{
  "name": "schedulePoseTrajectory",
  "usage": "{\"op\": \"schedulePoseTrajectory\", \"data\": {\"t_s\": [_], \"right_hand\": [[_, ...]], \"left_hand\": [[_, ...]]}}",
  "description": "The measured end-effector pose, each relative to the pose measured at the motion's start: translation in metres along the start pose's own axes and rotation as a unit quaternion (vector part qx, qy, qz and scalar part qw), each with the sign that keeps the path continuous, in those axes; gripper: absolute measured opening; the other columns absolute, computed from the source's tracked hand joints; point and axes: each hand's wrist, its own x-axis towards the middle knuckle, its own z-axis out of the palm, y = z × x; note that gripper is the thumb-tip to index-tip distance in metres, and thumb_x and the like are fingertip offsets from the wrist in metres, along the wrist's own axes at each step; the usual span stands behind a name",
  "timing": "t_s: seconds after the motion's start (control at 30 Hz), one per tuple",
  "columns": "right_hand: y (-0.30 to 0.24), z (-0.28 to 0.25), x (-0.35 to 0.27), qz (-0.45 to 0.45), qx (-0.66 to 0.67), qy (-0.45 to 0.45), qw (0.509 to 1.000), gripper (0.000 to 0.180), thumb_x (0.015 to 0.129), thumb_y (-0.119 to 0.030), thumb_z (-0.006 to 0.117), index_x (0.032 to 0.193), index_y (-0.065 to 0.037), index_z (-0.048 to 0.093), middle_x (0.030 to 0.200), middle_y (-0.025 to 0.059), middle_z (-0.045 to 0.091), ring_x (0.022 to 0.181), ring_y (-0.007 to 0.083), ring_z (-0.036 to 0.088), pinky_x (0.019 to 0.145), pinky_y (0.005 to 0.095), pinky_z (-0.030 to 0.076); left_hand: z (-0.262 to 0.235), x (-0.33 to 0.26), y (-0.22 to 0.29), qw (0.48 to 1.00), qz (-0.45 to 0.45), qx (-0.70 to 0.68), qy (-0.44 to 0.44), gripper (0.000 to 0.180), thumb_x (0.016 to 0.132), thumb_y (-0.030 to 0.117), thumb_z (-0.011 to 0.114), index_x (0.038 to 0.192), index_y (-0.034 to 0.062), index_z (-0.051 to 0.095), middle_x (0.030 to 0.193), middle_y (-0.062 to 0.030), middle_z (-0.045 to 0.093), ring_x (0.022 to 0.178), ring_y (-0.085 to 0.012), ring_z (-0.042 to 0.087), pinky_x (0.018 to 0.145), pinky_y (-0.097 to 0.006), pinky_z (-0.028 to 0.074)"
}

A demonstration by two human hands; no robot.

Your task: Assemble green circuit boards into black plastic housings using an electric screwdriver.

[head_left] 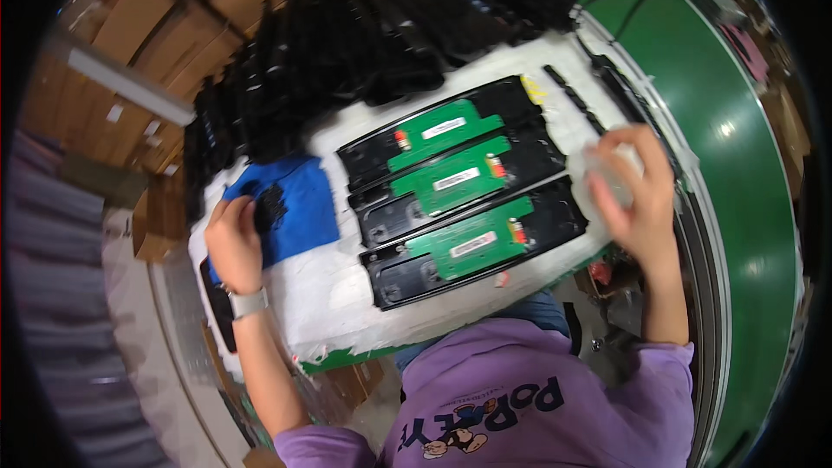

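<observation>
My left hand point(232, 243) is at the left edge of a blue cloth point(312, 208), its fingertips drawn together beside a heap of small black parts point(271, 204). Whatever lies between those fingertips is too small to tell. In my right hand point(640, 195), curled fingers hold a translucent, whitish round thing point(600, 184), blurred, at the right end of the panels. Three long black panels lie side by side between my hands. Each carries a green circuit board: the far one point(468, 128), the middle one point(442, 197) and the near one point(451, 262), all with white labels.
Black casings point(347, 43) stand packed in a row along the table's far side. A thin black strip point(572, 97) lies at the right on the white table cover point(334, 312). Under my left wrist is a dark flat object point(221, 316). Cardboard boxes point(139, 17) are stacked beyond.
</observation>
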Motion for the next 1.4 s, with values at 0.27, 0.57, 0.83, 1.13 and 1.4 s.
{"op": "schedulePoseTrajectory", "data": {"t_s": [0.27,0.57,0.83,1.13,1.4], "right_hand": [[0.109,-0.013,-0.012,0.287,-0.154,-0.115,0.938,0.047,0.068,-0.030,0.067,0.104,-0.001,0.060,0.091,0.0156,0.061,0.083,0.0300,0.059,0.071,0.0382,0.047],[0.135,-0.015,0.018,0.383,0.019,-0.225,0.896,0.037,0.056,-0.021,0.062,0.081,0.007,0.062,0.061,0.0097,0.055,0.059,0.0155,0.052,0.061,0.0275,0.043],[0.022,-0.038,0.074,0.221,0.687,0.044,0.691,0.063,0.079,-0.036,0.051,0.123,0.008,0.039,0.076,0.0057,0.050,0.065,0.0138,0.049,0.059,0.0253,0.042],[-0.064,0.024,0.174,0.021,0.866,-0.047,0.498,0.041,0.083,-0.040,0.052,0.101,-0.002,0.052,0.055,0.0029,0.044,0.042,0.0126,0.042,0.047,0.0284,0.039],[-0.062,0.050,0.160,0.125,0.899,-0.013,0.421,0.032,0.083,-0.035,0.055,0.088,-0.004,0.055,0.052,0.0058,0.047,0.041,0.0154,0.045,0.044,0.0273,0.037]], "left_hand": [[0.007,0.008,0.010,0.634,-0.284,-0.715,-0.081,0.019,0.089,0.013,0.053,0.101,-0.0018,0.058,0.081,-0.0032,0.058,0.062,-0.0068,0.049,0.054,-0.018,0.040],[0.021,0.008,0.060,0.472,-0.311,-0.805,-0.179,0.016,0.088,0.013,0.050,0.092,-0.0025,0.056,0.082,-0.0079,0.057,0.062,-0.0109,0.046,0.052,-0.022,0.038],[0.027,0.010,0.093,0.489,-0.226,-0.790,-0.293,0.017,0.088,0.011,0.052,0.096,-0.0038,0.055,0.083,-0.0048,0.056,0.064,-0.0074,0.045,0.056,-0.020,0.038],[0.031,0.017,0.129,0.438,-0.209,-0.822,-0.299,0.015,0.089,0.011,0.053,0.099,-0.0010,0.055,0.085,-0.0057,0.057,0.062,-0.0081,0.046,0.058,-0.020,0.039],[0.030,0.008,0.121,0.453,-0.244,-0.812,-0.277,0.015,0.089,0.011,0.053,0.099,-0.0008,0.055,0.087,-0.0074,0.058,0.061,-0.0079,0.045,0.058,-0.019,0.038]]}}
